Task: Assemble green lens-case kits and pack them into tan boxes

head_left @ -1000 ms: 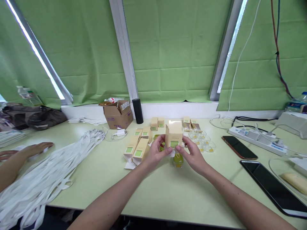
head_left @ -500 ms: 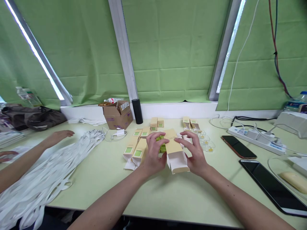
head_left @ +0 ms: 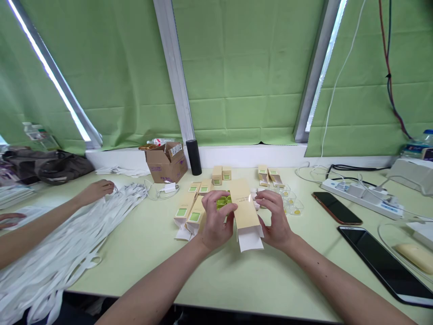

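My left hand pinches the left edge of a cream cardboard box. The box tilts toward me, a white end flap hanging out at its near end. On its right side, my right hand holds it with the thumb low against the edge and the fingers curled. Small green containers show just beyond my left fingers, partly hidden. To the left lie similar long boxes with green squares and loose white flaps. Clear plastic pieces with yellow centres lie right of my right hand.
A co-worker's hand is over a heap of white straps at left. Behind stand a brown carton, a black cylinder and small boxes. Two phones and a power strip with cables lie at right.
The box has turned and tipped in my hands, so its near flap now hangs lower and its open end shows less. The co-worker's hand has moved right onto the straps.
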Tool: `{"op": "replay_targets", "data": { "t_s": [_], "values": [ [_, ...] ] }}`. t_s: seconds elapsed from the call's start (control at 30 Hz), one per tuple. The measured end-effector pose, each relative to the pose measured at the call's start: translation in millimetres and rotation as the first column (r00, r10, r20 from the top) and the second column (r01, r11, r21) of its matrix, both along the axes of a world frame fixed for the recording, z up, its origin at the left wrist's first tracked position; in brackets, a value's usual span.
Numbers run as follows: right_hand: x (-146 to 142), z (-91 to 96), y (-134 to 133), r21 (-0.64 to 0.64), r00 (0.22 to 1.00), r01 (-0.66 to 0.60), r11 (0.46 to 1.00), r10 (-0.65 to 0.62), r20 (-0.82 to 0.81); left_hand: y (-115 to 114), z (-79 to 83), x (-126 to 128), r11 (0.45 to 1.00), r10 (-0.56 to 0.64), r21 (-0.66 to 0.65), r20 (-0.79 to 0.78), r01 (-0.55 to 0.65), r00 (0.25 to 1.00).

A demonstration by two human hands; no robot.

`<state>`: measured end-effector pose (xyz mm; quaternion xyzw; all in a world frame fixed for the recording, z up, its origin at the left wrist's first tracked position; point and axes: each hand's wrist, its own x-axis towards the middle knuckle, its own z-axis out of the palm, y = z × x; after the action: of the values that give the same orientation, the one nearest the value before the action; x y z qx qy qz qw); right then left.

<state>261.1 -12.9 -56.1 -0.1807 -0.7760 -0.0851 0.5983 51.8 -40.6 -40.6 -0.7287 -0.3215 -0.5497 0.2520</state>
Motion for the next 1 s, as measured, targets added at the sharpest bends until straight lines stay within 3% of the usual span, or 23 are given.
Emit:
{"op": "replay_targets", "data": {
  "t_s": [0.3, 0.4, 0.47, 0.53, 0.6, 0.7, 0.8, 0.9, 1.0],
  "values": [
    [2, -0.8, -1, 0.025, 0.998, 0.03, 0.999, -0.031, 0.048, -2, -0.5, 0, 1.0, 0.021, 0.007, -0.023, -0.021, 1.0],
    [4, 2.0, -4, -0.025, 0.998, 0.0, 1.0, 0.002, 0.061, -2, 2.1, -1, 0.998, -0.054, -0.034, 0.006, 0.054, 0.999],
    [5, 4.4, -5, -0.108, 0.996, -0.063, 0.992, 0.069, 0.052, -1, 3.1, -2, 0.978, -0.17, -0.119, 0.042, 0.174, 0.985],
    [4, 5.2, -6, -0.233, 0.988, -0.151, 0.961, 0.154, -0.006, 1, 1.5, -2, 0.921, -0.289, -0.238, 0.119, 0.31, 0.95],
    [2, 3.7, -5, -0.383, 0.972, -0.235, 0.894, 0.205, -0.117, 4, -2.7, -1, 0.837, -0.364, -0.332, 0.256, 0.435, 0.895],
    [-2, 0.2, -1, -0.571, 0.939, -0.336, 0.749, 0.22, -0.264, 7, -9.3, 5, 0.697, -0.396, -0.385, 0.498, 0.605, 0.772],
    [-7, -0.4, 0, -0.651, 0.906, -0.416, 0.635, 0.225, -0.359, 6, -9.9, 10, 0.586, -0.356, -0.411, 0.644, 0.699, 0.677],
    [-11, 1.5, -5, -0.664, 0.878, -0.465, 0.585, 0.212, -0.428, 4, -5.5, 12, 0.529, -0.292, -0.445, 0.704, 0.723, 0.647],
    [-13, 2.9, -11, -0.674, 0.883, -0.461, 0.578, 0.221, -0.414, 3, -1.9, 12, 0.487, -0.244, -0.461, 0.744, 0.742, 0.622]
  ]
}}
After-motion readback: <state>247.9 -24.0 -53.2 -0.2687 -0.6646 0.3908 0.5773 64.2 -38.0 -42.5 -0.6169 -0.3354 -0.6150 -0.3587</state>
